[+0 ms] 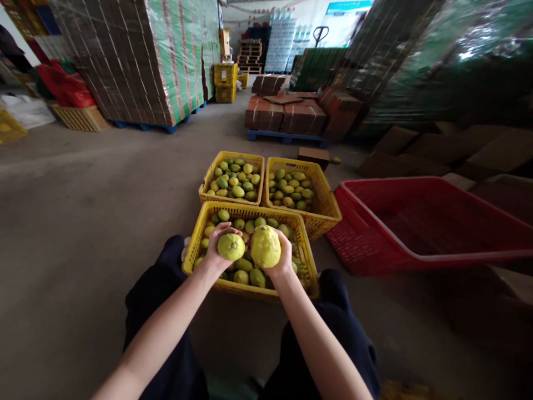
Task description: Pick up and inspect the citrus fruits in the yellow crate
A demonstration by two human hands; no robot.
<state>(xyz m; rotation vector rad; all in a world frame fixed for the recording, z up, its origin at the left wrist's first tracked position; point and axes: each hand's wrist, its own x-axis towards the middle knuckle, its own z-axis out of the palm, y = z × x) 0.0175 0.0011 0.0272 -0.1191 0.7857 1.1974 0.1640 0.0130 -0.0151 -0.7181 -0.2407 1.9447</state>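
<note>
Both my hands are raised over the nearest yellow crate [310, 272], which is filled with green and yellow lemons [257, 278]. My left hand [214, 244] is closed around a smaller yellow-green lemon [231, 246], one end facing me. In my right hand [285, 253] is a larger, bumpy yellow lemon [265, 246], with its stem end up. The two held lemons are side by side with a small gap between them. The fingers behind the fruit are partly hidden.
Two more yellow crates, one at back left [204, 191] and one at back right [328, 203], hold lemons. A large red crate [375, 255] stands to the right. Flattened cartons [287, 116] lie on a blue pallet beyond. Wrapped stacks [125, 61] rise at both sides.
</note>
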